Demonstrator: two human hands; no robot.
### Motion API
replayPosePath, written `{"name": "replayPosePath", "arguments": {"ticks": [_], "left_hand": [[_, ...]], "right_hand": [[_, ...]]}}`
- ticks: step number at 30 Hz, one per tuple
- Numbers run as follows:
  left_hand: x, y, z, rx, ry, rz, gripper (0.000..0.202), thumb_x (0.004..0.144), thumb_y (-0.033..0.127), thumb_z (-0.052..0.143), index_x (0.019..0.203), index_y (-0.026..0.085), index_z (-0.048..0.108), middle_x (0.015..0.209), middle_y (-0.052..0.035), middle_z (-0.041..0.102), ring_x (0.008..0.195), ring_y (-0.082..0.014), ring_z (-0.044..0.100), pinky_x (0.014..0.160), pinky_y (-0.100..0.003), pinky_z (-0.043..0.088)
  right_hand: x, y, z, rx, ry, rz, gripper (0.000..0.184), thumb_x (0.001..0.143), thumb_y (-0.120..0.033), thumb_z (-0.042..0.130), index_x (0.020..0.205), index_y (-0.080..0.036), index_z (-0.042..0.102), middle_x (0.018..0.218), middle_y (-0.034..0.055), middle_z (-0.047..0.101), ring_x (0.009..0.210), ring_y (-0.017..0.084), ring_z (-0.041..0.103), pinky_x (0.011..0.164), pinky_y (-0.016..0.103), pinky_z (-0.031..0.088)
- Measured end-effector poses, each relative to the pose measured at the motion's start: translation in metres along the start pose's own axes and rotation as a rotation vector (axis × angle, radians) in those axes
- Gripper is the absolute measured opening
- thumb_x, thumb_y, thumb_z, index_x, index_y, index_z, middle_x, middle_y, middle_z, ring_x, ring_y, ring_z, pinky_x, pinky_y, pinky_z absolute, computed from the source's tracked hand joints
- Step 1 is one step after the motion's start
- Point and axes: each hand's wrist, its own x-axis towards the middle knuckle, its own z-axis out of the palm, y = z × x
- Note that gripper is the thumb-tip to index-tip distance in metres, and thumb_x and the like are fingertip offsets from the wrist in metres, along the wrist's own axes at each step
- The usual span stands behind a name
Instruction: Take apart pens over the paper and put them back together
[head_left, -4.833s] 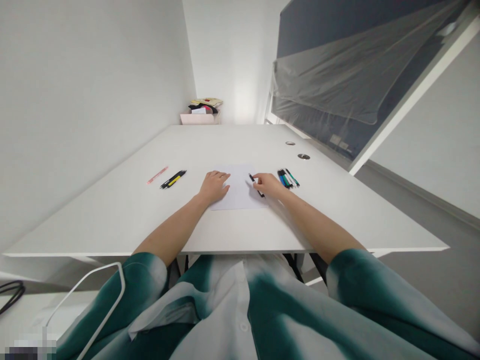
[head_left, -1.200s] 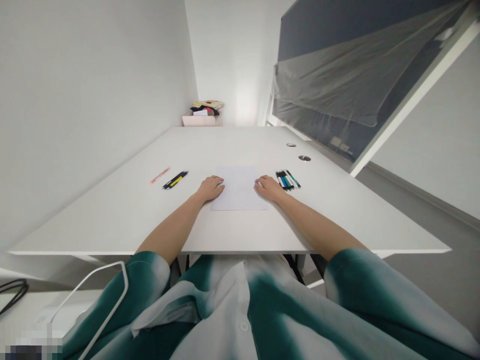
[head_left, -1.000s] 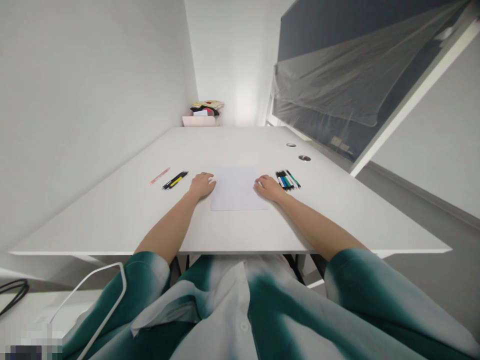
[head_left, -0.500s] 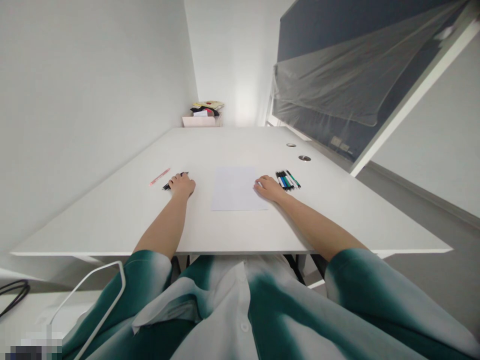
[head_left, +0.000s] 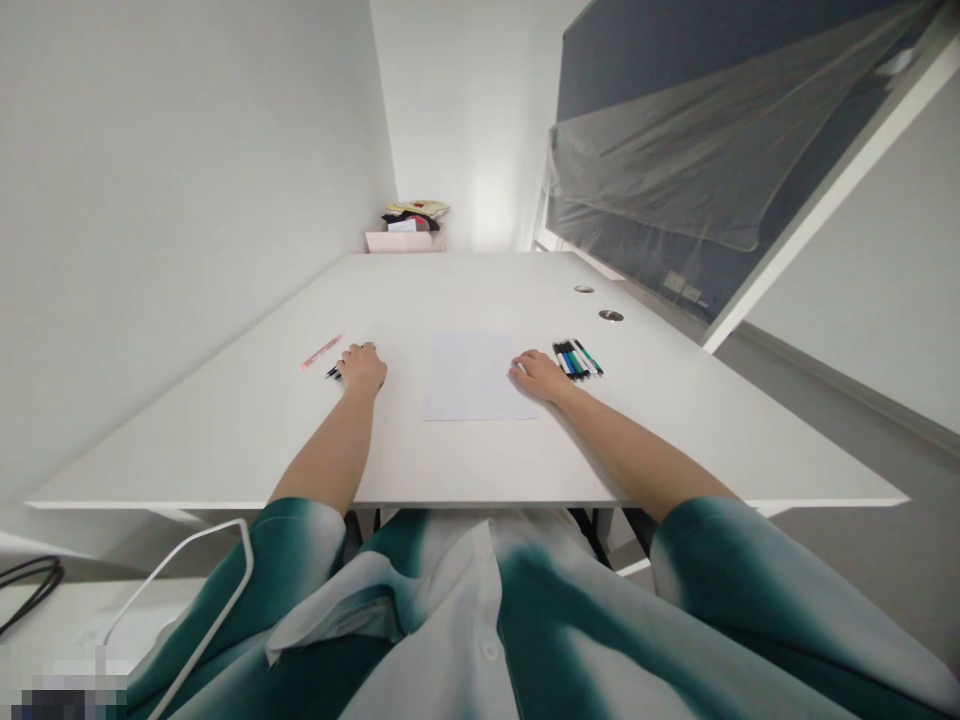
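Observation:
My left hand [head_left: 361, 368] lies curled over a pair of black-and-yellow pens [head_left: 334, 373], which it mostly hides; whether it grips them I cannot tell. A pink pen [head_left: 322, 352] lies just beyond my left fingers. My right hand [head_left: 541, 375] rests flat on the white table [head_left: 457, 460], its fingertips touching the right edge of a blank sheet of paper [head_left: 472, 376] and holding nothing. Next to it, several black, blue and green pens [head_left: 577, 360] lie in a loose group.
Two round cable grommets [head_left: 610, 315] are set in the far right of the tabletop. A pink box [head_left: 405, 242] with cloth items stands beyond the far end. A white wall runs along the left, and a plastic-covered dark panel [head_left: 660, 150] leans at right.
My left hand has slid left from the paper's edge onto the black-and-yellow pens. My right hand, which held a black pen earlier, now lies empty at the paper's right edge.

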Motion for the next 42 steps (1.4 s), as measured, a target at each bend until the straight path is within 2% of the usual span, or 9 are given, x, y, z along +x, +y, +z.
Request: {"name": "replayPosePath", "arguments": {"ticks": [12, 20, 24, 28, 30, 32, 36, 39, 42], "left_hand": [[0.002, 0.0, -0.002, -0.027, -0.048, -0.009, 0.043, 0.085, 0.016, 0.045, 0.127, 0.013, 0.057, 0.129, -0.0233, 0.056, 0.116, -0.0347, 0.059, 0.093, -0.045, 0.046], [0.005, 0.008, -0.002, -0.128, -0.03, 0.018, 0.039, 0.082, 0.016, 0.054, 0.119, 0.012, 0.061, 0.116, -0.0205, 0.067, 0.114, -0.032, 0.061, 0.097, -0.04, 0.045], [0.005, 0.016, 0.002, -0.338, -0.029, 0.034, 0.051, 0.077, 0.017, 0.059, 0.128, 0.015, 0.056, 0.108, -0.0159, 0.07, 0.112, -0.0313, 0.061, 0.097, -0.041, 0.045], [0.0, 0.028, 0.009, -0.713, -0.046, 0.108, 0.077, 0.073, 0.016, 0.061, 0.146, 0.019, 0.038, 0.095, -0.0086, 0.068, 0.094, -0.0252, 0.065, 0.088, -0.039, 0.048], [-0.006, 0.037, 0.011, -0.904, -0.096, 0.134, 0.086, 0.07, 0.015, 0.06, 0.15, 0.021, 0.028, 0.089, -0.0041, 0.065, 0.084, -0.0202, 0.065, 0.084, -0.036, 0.05], [-0.012, 0.047, 0.011, -1.069, -0.192, 0.159, 0.092, 0.068, 0.013, 0.06, 0.152, 0.019, 0.021, 0.083, -0.0006, 0.062, 0.075, -0.0161, 0.063, 0.078, -0.034, 0.051], [-0.031, 0.07, 0.012, -1.271, -0.329, 0.235, 0.083, 0.067, 0.015, 0.067, 0.141, 0.021, 0.032, 0.08, 0.0022, 0.061, 0.07, -0.0129, 0.06, 0.073, -0.031, 0.05], [-0.044, 0.085, 0.016, -1.357, -0.337, 0.257, 0.068, 0.066, 0.017, 0.071, 0.126, 0.02, 0.04, 0.082, 0.0012, 0.064, 0.074, -0.0138, 0.062, 0.074, -0.031, 0.05], [-0.053, 0.094, 0.021, -1.384, -0.299, 0.253, 0.054, 0.069, 0.018, 0.071, 0.114, 0.019, 0.042, 0.078, 0.001, 0.065, 0.072, -0.0138, 0.063, 0.075, -0.031, 0.05]], "right_hand": [[-0.001, -0.004, -0.006, -0.034, -0.041, 0.005, 0.038, 0.097, -0.035, 0.044, 0.121, -0.015, 0.066, 0.125, 0.0156, 0.062, 0.119, 0.026, 0.055, 0.103, 0.034, 0.038], [0.0, -0.005, -0.007, -0.032, -0.063, 0.024, 0.039, 0.097, -0.036, 0.044, 0.122, -0.015, 0.065, 0.128, 0.015, 0.06, 0.12, 0.025, 0.054, 0.104, 0.033, 0.037], [0.0, -0.005, -0.007, -0.013, -0.054, 0.025, 0.038, 0.097, -0.036, 0.045, 0.122, -0.015, 0.065, 0.127, 0.0157, 0.061, 0.12, 0.025, 0.054, 0.104, 0.034, 0.037], [0.0, -0.004, -0.005, 0.005, -0.033, 0.024, 0.039, 0.096, -0.036, 0.046, 0.122, -0.015, 0.066, 0.127, 0.0165, 0.061, 0.119, 0.026, 0.055, 0.103, 0.035, 0.039], [0.0, -0.003, -0.004, 0.019, -0.02, 0.029, 0.039, 0.096, -0.036, 0.046, 0.122, -0.015, 0.066, 0.127, 0.0164, 0.061, 0.118, 0.026, 0.055, 0.103, 0.035, 0.039], [0.0, -0.002, -0.005, 0.04, 0.006, 0.033, 0.039, 0.095, -0.036, 0.047, 0.122, -0.015, 0.066, 0.128, 0.0161, 0.061, 0.119, 0.026, 0.055, 0.103, 0.036, 0.039], [0.0, -0.006, -0.013, 0.152, 0.113, -0.005, 0.038, 0.092, -0.034, 0.05, 0.119, -0.013, 0.066, 0.123, 0.0159, 0.063, 0.114, 0.026, 0.057, 0.099, 0.036, 0.041], [-0.002, -0.016, -0.018, 0.363, 0.13, -0.029, 0.039, 0.091, -0.037, 0.05, 0.117, -0.013, 0.066, 0.106, 0.0125, 0.07, 0.095, 0.022, 0.063, 0.086, 0.033, 0.047], [-0.003, -0.03, -0.018, 0.583, 0.067, -0.07, 0.04, 0.088, -0.043, 0.054, 0.114, -0.015, 0.066, 0.085, 0.0056, 0.071, 0.075, 0.017, 0.062, 0.073, 0.029, 0.048]]}}
